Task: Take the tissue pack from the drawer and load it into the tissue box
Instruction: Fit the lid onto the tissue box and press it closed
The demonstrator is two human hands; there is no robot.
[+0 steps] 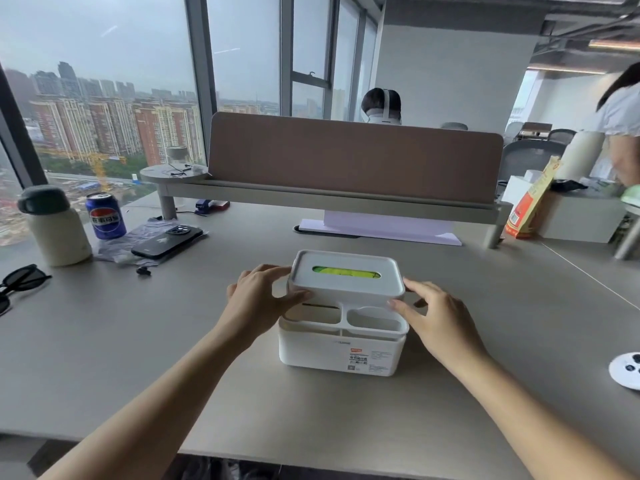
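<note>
Head view looks down at a white tissue box [341, 344] in the middle of a grey desk [173, 341]. Its lid [347, 273] sits on top at the back. Something green, the tissue pack [346, 272], shows through the slot in the lid. The left hand [258, 301] holds the lid's left end with fingers curled round it. The right hand [434, 315] touches the right end, fingers a little spread. 2 open cups are at the box's front.
</note>
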